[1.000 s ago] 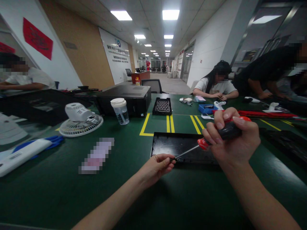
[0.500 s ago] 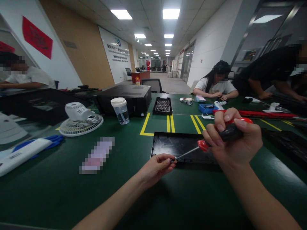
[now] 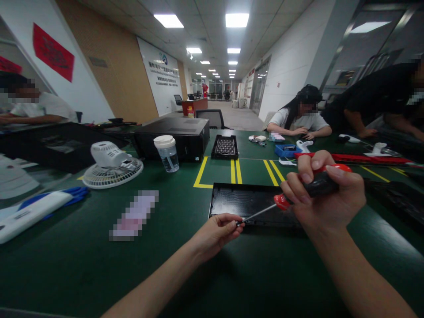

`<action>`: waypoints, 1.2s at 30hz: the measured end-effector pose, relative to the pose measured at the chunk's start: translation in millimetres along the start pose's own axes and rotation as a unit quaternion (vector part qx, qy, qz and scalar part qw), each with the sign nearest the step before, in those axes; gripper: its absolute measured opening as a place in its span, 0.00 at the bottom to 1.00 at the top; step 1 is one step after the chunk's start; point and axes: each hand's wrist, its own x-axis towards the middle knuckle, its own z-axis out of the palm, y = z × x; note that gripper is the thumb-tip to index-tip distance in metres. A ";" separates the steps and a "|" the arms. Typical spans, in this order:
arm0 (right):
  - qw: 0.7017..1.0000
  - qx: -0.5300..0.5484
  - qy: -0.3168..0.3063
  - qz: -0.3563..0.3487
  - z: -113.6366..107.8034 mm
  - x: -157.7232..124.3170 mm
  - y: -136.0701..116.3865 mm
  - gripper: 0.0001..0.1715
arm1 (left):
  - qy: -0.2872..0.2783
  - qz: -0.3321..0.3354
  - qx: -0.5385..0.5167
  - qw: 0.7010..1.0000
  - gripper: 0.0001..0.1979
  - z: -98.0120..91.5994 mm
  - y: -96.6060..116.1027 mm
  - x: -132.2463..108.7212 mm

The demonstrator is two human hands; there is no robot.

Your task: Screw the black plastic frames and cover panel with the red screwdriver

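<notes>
A screwdriver (image 3: 260,213) with a red and black handle slants down to the left. My right hand (image 3: 334,198) is wrapped round its handle. At the other end, the thumb and fingers of my left hand (image 3: 220,233) pinch the dark tip of the shaft. Whether a small part such as a screw is also between those fingers, I cannot tell. Behind and below the shaft, a shallow black rectangular tray-like panel (image 3: 236,201) lies on the green table (image 3: 172,274). Neither hand clearly touches it, and my right hand hides its right part.
Left of my arms are a pixelated card-like item (image 3: 135,215), a white fan (image 3: 112,170) and a lidded cup (image 3: 168,154). Farther back stand a large black case (image 3: 172,130), a black tray of round parts (image 3: 225,147) and a blue bin (image 3: 286,150). People sit and lean around the table.
My right hand and the screwdriver handle have shifted very slightly to the right. My left hand still pinches at the tip, almost unmoved.
</notes>
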 end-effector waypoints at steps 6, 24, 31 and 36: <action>1.000 -0.006 -0.002 -0.002 0.8 -0.9 -1.0 0.03 | 0.007 -0.001 -0.002 1.000 0.08 1.9 2.6 -1.0; 0.989 0.009 -0.144 -0.012 -3.4 -4.3 -1.2 0.05 | 0.011 -0.015 0.016 1.000 0.10 -0.1 -3.5 -0.6; 0.990 0.006 -0.138 -0.011 -2.9 -3.1 -1.5 0.05 | -0.004 -0.011 0.030 0.999 0.12 -0.1 -2.0 -1.9; 0.991 -0.002 -0.134 -0.013 -5.2 -1.5 -2.0 0.06 | -0.009 0.001 0.082 0.997 0.18 -0.6 1.1 -4.0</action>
